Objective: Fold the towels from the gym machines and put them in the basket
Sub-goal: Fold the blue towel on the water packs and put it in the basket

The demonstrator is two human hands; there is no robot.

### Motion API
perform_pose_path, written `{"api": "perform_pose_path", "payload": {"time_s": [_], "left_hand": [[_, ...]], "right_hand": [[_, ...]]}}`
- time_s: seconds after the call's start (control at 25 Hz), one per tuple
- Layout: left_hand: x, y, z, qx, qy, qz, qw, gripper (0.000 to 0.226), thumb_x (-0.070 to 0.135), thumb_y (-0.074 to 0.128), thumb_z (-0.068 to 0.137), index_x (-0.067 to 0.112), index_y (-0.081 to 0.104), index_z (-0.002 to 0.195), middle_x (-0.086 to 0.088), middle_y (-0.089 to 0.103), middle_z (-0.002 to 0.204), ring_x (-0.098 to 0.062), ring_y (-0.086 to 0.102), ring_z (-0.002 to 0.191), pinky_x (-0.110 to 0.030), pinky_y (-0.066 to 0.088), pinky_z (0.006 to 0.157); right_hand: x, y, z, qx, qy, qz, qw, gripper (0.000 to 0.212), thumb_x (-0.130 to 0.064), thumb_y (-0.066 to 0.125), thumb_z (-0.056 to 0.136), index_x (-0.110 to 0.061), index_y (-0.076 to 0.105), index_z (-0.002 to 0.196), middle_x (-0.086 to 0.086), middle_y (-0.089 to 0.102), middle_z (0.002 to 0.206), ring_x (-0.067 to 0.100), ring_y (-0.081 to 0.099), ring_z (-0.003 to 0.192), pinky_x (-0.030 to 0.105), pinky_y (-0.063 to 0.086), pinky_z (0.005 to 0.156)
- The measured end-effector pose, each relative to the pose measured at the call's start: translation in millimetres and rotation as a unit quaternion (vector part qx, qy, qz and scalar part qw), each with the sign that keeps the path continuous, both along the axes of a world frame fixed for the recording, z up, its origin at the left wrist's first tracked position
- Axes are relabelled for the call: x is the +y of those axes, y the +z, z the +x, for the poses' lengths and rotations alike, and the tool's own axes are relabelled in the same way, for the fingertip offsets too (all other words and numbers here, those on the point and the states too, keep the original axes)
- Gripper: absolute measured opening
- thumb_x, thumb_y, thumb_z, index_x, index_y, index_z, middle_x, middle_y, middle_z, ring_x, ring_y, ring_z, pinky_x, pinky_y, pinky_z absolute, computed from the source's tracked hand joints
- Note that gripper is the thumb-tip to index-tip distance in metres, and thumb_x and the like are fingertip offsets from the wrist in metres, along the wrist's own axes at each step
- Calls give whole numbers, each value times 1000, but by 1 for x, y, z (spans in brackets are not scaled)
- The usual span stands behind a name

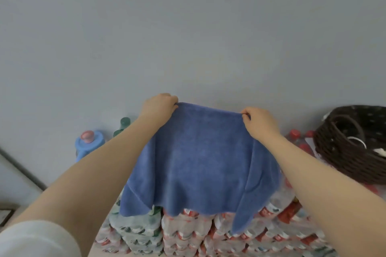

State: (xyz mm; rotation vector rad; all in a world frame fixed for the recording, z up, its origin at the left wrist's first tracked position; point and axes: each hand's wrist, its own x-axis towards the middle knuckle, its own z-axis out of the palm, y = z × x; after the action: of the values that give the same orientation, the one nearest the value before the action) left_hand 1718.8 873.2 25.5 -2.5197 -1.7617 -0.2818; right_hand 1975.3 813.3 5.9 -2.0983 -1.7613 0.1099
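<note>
Both hands — left hand point(159, 104), right hand point(258, 120) — pinch the top corners of a blue terry-cloth towel point(200, 158), hanging above shrink-wrapped bottle packs point(188, 233), left of the dark woven wicker basket point(342, 152).

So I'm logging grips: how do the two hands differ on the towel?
The left hand sits higher and wraps its corner of the towel under curled fingers; the right hand sits lower and pinches its corner at the fingertips. Both hold the top edge, so the towel hangs spread between them.
</note>
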Motion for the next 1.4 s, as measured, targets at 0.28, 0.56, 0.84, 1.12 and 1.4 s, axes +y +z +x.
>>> {"api": "perform_pose_path", "payload": {"time_s": [0.28, 0.56, 0.84, 1.12, 1.4], "left_hand": [[47, -35, 36, 80, 71, 75, 991, 17, -6, 47, 79, 4, 55, 90, -15, 60, 85, -33, 61, 76, -33, 37, 56], [11, -91, 122, -28, -233, -76, 969, 34, 23, 36, 84, 6, 61, 99, -19, 59, 102, -37, 60, 89, -44, 50, 72], [-5, -124, 151, 24, -233, -143, 962, 78, 63, 9, 83, 20, 6, 148, -2, 0, 158, -18, 4, 146, -29, 1, 117], [-6, -120, 162, 42, -203, -170, 963, 69, 61, 13, 90, 26, -1, 147, 1, -12, 157, -16, -6, 146, -28, -4, 116], [-7, -101, 100, -93, -96, -89, 987, 47, 28, 33, 94, 2, 48, 130, -18, 50, 135, -31, 51, 122, -36, 40, 102]], "right_hand": [[73, -43, 26, 28, 26, -36, 999, 23, -15, 40, 95, -6, 62, 96, 15, 63, 101, 33, 57, 94, 33, 40, 72], [71, -78, 55, 128, 49, -158, 978, 29, -35, 53, 91, -7, 62, 91, 6, 63, 84, 24, 58, 83, 33, 43, 75], [28, -56, 126, 272, 132, -243, 922, 11, -15, 65, 82, -5, 66, 79, 2, 58, 70, 11, 52, 69, 31, 39, 68], [55, -40, 152, -60, 46, -238, 968, 20, -19, 57, 89, -5, 66, 99, 15, 65, 107, 30, 58, 97, 33, 44, 80], [49, -43, 42, -236, 107, -63, 964, 27, -5, 39, 90, -5, 55, 112, 15, 54, 118, 34, 48, 111, 40, 37, 90]]}}
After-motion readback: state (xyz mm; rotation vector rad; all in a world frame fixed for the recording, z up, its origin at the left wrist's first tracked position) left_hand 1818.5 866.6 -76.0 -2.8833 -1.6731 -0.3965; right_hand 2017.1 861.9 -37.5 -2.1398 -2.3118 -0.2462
